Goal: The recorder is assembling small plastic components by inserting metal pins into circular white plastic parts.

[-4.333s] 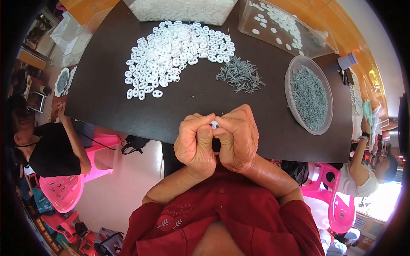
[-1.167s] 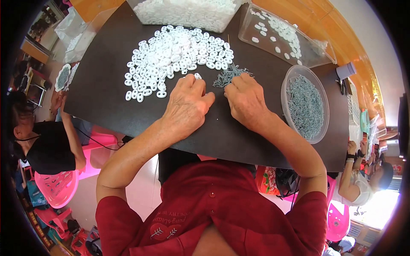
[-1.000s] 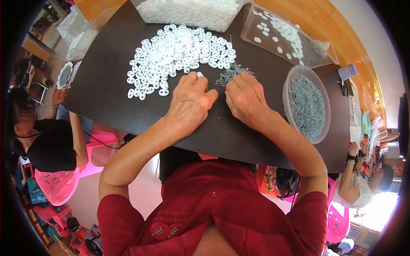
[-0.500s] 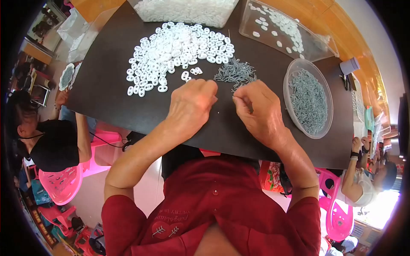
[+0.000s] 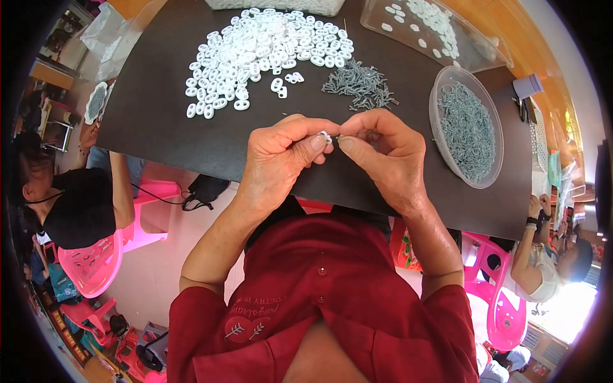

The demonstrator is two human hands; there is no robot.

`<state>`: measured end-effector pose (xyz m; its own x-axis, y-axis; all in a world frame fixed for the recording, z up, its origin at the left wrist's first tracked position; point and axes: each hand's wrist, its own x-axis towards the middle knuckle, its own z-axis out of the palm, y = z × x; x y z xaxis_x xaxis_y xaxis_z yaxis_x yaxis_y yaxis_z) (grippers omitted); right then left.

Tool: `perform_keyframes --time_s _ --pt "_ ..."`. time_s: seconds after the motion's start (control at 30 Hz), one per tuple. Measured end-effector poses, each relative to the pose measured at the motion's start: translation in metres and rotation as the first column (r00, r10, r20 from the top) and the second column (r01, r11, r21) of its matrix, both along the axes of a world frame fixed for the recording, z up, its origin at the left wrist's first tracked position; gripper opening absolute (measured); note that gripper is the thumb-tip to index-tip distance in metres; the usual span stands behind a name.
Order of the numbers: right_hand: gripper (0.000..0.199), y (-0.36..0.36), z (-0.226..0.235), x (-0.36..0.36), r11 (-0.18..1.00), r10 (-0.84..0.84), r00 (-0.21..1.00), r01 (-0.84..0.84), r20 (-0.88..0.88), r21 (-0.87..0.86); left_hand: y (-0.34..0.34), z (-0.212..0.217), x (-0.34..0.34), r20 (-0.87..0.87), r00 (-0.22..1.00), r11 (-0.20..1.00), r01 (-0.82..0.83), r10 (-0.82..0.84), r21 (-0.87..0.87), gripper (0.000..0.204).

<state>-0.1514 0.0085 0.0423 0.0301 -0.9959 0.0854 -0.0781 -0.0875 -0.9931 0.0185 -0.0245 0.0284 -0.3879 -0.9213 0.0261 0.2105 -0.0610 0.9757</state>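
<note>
Far left, a co-worker in a black top [image 5: 80, 214] sits on a pink plastic chair [image 5: 89, 265] beside the dark brown table [image 5: 150, 96]. Left of centre on the table lies a heap of white two-hole oval plastic pieces [image 5: 255, 54]; a few loose white pieces [image 5: 276, 84] lie apart from its near edge.

The left hand [image 5: 281, 148] is raised in front of the person, over the near part of the table. Its thumb and index finger are clamped on one white plastic piece [image 5: 328, 136], which is partly hidden by the fingertips. To its right, the right hand [image 5: 386, 150] is held level, thumb and index fingertips close together just beside that piece. A small dark part shows at these fingertips; whether they grip it cannot be told.

Beyond the right hand lies a loose pile of grey metal screws [image 5: 361, 84]. Farther back stands a clear rectangular tray [image 5: 402, 45] containing white pieces. Right of these, a round clear tub [image 5: 435, 121] holds more grey screws. A lilac-grey cup [image 5: 527, 85] lies near the table's right end.
</note>
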Motion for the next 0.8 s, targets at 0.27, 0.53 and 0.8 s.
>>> perform_keyframes --time_s 0.27,0.53,0.8 --pt "0.014 0.002 0.003 0.009 0.999 -0.039 0.998 0.038 -0.044 -0.031 0.003 -0.004 0.009 -0.053 0.998 0.998 -0.015 0.019 0.066 0.011" --pt "0.014 0.0 0.003 0.012 1.0 -0.019 0.995 0.018 -0.097 -0.011 0.006 -0.008 0.009 -0.043 0.998 0.999 -0.039 0.039 -0.004 0.01" --pt "0.014 -0.001 0.002 0.012 1.0 -0.016 0.998 0.017 -0.057 0.017 0.005 -0.007 0.01 -0.009 1.0 0.998 -0.018 0.017 -0.055 0.006"
